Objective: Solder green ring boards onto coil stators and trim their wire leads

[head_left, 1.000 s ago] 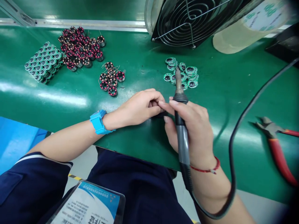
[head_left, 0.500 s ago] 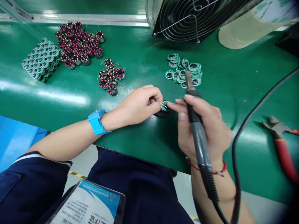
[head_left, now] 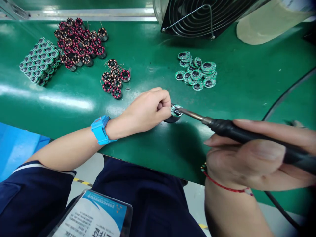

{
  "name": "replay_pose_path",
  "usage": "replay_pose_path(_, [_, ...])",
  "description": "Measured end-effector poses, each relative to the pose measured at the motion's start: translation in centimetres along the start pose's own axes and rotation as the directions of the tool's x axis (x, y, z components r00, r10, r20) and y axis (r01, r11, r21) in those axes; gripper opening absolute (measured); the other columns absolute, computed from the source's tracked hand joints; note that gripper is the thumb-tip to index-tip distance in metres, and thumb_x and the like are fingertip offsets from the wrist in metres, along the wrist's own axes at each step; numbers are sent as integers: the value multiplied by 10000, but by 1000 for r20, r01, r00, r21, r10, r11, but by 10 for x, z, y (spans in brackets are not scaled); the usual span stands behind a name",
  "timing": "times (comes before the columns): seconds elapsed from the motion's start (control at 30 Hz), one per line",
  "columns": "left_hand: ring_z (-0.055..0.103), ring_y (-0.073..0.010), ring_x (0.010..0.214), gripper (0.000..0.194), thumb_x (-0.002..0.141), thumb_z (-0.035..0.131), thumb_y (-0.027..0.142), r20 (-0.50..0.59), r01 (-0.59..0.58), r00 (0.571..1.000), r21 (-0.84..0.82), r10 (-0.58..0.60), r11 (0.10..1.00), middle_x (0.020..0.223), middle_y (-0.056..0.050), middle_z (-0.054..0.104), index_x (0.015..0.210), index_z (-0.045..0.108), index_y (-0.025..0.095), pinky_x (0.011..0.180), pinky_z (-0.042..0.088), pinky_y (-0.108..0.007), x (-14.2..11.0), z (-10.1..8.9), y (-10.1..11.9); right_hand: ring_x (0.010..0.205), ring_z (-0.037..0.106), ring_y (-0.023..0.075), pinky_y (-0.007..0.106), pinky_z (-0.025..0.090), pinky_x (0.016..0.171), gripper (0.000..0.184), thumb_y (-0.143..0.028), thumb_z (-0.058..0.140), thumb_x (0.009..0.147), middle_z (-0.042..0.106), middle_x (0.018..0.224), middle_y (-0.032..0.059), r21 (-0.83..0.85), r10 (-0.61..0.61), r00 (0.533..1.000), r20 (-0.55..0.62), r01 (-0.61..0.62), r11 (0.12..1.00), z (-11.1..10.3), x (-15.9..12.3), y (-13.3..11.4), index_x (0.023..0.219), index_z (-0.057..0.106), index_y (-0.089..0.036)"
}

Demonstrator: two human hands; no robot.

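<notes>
A small round green circuit board point(head_left: 174, 112) rests on a black round base point(head_left: 172, 119) near the middle of the bench. Against its left edge my left hand point(head_left: 150, 108) is closed, thumb and forefinger pinching the board. My right hand point(head_left: 256, 158) grips a soldering iron point(head_left: 227, 127) by its black handle. The iron's metal tip points left and appears to meet the board's top right side. Whatever lies under the board is hidden.
Loose round boards point(head_left: 196, 74) lie beyond my hands. Wound copper coils point(head_left: 115, 79) sit left, a larger coil heap point(head_left: 79, 42) behind them, beside stacked board panels point(head_left: 40, 61). A black fan point(head_left: 192, 19) stands at the back. The iron's cable point(head_left: 283, 95) runs along the right.
My right hand has swung the soldering iron down from pointing upward to pointing left at the board, and its forefinger has left the board. My left hand has stayed in place.
</notes>
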State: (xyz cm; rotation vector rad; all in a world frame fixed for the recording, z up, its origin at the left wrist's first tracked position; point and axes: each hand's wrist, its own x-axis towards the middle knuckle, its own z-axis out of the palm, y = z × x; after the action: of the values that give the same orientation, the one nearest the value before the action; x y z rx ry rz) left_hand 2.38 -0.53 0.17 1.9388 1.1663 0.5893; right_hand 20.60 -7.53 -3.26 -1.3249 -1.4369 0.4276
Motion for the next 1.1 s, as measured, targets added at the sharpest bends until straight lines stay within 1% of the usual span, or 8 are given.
replay_pose_path(0.13, [475,-100,678,204,768,508,1,0,6,1000,6,-6,1000,689,23,516,659,505,174,623,376,-272,1,0,1,711,746,237,329,556,515,355,-499,540,904,702,881,62,-20,-12,999,-53,11,1000,2,8,-11,1060,672,-209])
replay_pose_path(0.3, [482,-109,683,206,772,511,10,4,21,1000,21,-21,1000,690,21,520,658,496,181,621,378,-280,0,0,1,363,577,111,221,357,355,359,-489,602,881,581,497,-12,-32,-199,946,-256,197,980,8,19,-19,778,729,-169])
replay_pose_path(0.53, [479,-109,689,203,776,509,13,6,33,999,28,-34,999,690,18,517,660,496,178,622,368,-277,0,-1,2,330,551,86,204,351,344,373,-472,627,874,592,477,0,-26,-198,946,-259,198,980,9,20,-19,771,744,-134])
replay_pose_path(0.67, [470,-106,677,202,772,503,6,8,32,999,27,-32,999,684,18,508,661,495,175,613,353,-277,1,-1,2,367,591,87,177,346,327,301,-418,638,881,623,532,0,-18,-280,910,-307,289,957,9,20,-14,875,770,-147])
replay_pose_path(0.77, [472,-107,680,200,774,506,11,8,25,1000,31,-25,999,692,17,516,662,492,177,613,352,-275,1,0,1,541,699,120,189,468,403,291,-302,652,877,709,786,17,34,-348,910,-227,364,931,10,18,-9,1140,715,-196])
replay_pose_path(0.87, [475,-109,685,193,776,514,22,6,17,1000,37,-18,999,692,18,518,664,492,177,618,355,-273,1,0,1,755,752,158,268,592,586,413,-210,595,902,694,1116,33,76,-241,967,-85,248,966,11,14,-9,1309,596,-275])
replay_pose_path(1.0, [470,-109,683,183,775,516,28,6,40,999,49,-41,998,694,17,513,670,493,175,621,357,-276,1,0,1,964,730,209,394,579,871,486,-122,641,852,740,1073,9,-96,-175,975,139,189,977,11,12,-12,1298,573,-303])
replay_pose_path(1.1, [474,-111,691,178,776,518,32,5,46,999,51,-46,998,703,16,513,675,493,176,622,362,-275,2,0,2,1033,702,231,417,560,893,538,-145,655,849,752,1093,15,-180,-224,949,220,265,947,9,12,-15,1339,518,-320])
